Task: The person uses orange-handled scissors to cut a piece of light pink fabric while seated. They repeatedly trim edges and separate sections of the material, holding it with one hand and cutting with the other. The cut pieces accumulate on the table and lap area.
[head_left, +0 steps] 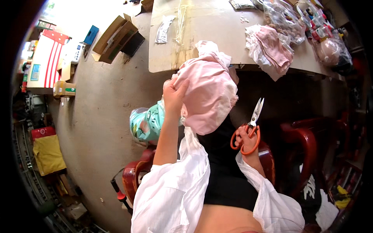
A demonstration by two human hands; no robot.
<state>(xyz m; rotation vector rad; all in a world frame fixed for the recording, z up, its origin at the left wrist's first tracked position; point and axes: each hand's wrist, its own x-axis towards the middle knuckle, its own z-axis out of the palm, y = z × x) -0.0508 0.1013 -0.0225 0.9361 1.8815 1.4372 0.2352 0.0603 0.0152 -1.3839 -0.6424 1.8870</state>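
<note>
Your left hand (175, 93) grips the pink cloth (208, 95) by its left side, thumb on top, fingers mostly hidden beneath. The cloth is bunched ahead of your body, at the near edge of the table (217, 25); whether it rests there, you cannot tell from this view. Your right hand (248, 139) is closed around the orange handles of the scissors (255, 114), which point away from you, tips slightly parted and apart from the cloth.

The likeliest trouble is a stray cut: folds lie over one another, so a blade could catch a hidden layer, or your tucked fingers. With one visible hold, the loose side could sag or slip. The bag (153, 120) sits just beside your left forearm and could snag a trailing edge. Swinging the scissors inward carelessly could nick your sleeve (171, 190).
</note>
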